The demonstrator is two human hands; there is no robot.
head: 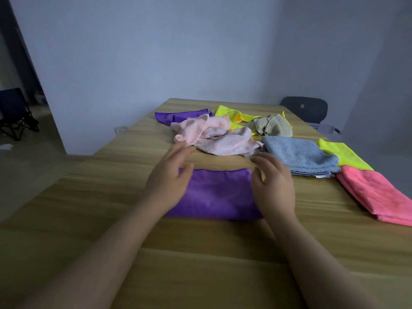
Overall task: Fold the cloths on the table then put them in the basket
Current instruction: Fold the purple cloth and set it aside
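Note:
A purple cloth [217,195] lies folded in a flat rectangle on the wooden table [111,219] in front of me. My left hand [171,179] hovers over its left end with fingers spread and relaxed. My right hand [273,186] is over its right end, fingers loosely extended. Neither hand holds anything. Behind the purple cloth lies a crumpled pile of pale pink cloths [214,137]. A folded blue cloth [298,155], a folded yellow-green cloth [343,152] and a folded coral-pink cloth [379,192] lie at the right.
Farther back lie another purple cloth [178,117], a yellow cloth [231,113] and an olive cloth [274,126]. A grey basket [323,129] shows past the table's far right edge, in front of a dark chair [305,108]. A folding chair [15,112] stands at the far left.

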